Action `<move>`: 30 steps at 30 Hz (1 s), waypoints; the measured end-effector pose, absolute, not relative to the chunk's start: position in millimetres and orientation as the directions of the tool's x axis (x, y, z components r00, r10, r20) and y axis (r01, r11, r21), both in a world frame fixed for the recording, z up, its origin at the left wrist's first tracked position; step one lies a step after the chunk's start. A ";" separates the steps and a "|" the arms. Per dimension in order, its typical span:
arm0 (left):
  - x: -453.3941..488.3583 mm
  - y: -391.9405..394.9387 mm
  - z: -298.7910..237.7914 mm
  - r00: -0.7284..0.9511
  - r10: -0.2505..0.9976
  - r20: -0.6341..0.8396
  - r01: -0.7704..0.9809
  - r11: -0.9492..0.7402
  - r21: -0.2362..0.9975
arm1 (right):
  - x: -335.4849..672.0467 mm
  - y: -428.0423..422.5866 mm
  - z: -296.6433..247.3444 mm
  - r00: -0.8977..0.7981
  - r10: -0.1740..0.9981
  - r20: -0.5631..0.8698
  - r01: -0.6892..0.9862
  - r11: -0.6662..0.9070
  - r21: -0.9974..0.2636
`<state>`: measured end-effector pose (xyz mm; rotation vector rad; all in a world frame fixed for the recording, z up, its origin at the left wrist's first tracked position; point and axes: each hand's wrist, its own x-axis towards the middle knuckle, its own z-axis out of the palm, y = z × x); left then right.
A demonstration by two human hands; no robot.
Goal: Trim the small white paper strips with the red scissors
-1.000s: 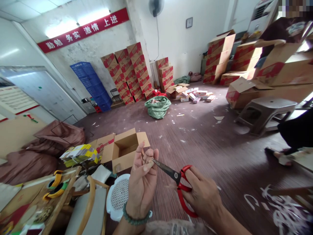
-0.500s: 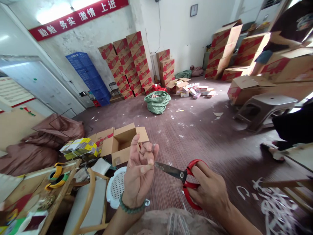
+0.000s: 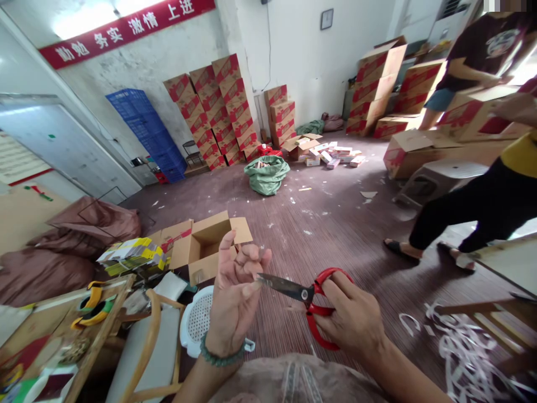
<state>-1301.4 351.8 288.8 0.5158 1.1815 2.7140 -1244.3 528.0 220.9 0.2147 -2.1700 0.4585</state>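
Note:
My right hand grips red-handled scissors, fingers through the loops, with the dark blades pointing left. The blade tip touches a fingertip of my left hand, which is raised palm towards me with its fingers curled inwards and the thumb up. Nothing nameable shows in the left hand. A green bead bracelet circles my left wrist. Behind the left hand stands an open cardboard box on the floor.
A white perforated stool and a wooden chair sit at lower left, beside a table with tape rolls. A person in black trousers steps in at right near a grey stool. Stacked cartons line the back wall; a green sack lies mid-floor.
The scissor blades have stayed at my left fingertips while the view shifted slightly. A person in black trousers has stepped further into view from the right.

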 end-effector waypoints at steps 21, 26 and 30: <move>-1303.6 345.3 293.8 -0.886 0.217 0.410 0.248 -0.526 0.814 | -1237.5 566.0 222.8 -0.597 -0.088 0.798 -0.300 0.946 -0.120; -1304.6 347.0 294.6 -0.844 0.250 0.475 0.321 -0.474 0.820 | -1236.6 564.3 225.5 -0.606 -0.118 0.786 -0.295 0.952 -0.085; -1306.4 348.4 289.7 -0.827 0.291 0.481 0.301 -0.492 0.816 | -1238.8 557.9 223.2 -0.609 -0.101 0.787 -0.294 0.950 -0.105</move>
